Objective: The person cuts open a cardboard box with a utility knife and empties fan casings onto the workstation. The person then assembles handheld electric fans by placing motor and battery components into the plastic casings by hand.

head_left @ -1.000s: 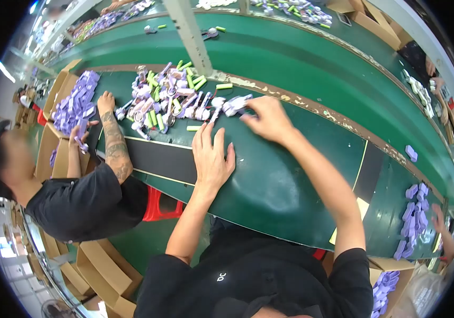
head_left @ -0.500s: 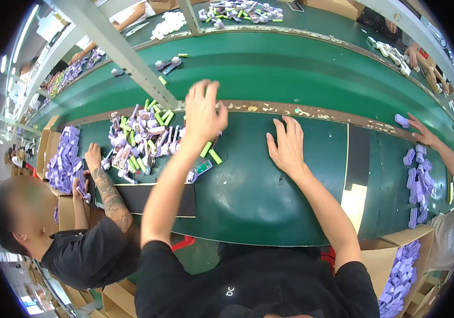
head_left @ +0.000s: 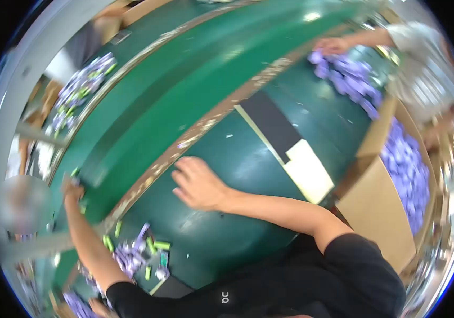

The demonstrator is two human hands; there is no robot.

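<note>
I see green worktop (head_left: pixel 205 233), smooth, semi-glossy. Green belt (head_left: pixel 184 85) smooth, shiny under light. Brown ledge (head_left: pixel 205 124) rough, chipped. Box (head_left: pixel 378 212) matt cardboard; lilac pieces (head_left: pixel 407 169) inside look plastic. Black strip (head_left: pixel 272 122) matt. Black shirt (head_left: pixel 290 275) matt cloth.

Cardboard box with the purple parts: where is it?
Head view, right side: the cardboard box sits at the bench's edge, right of the yellow sheet.
</note>
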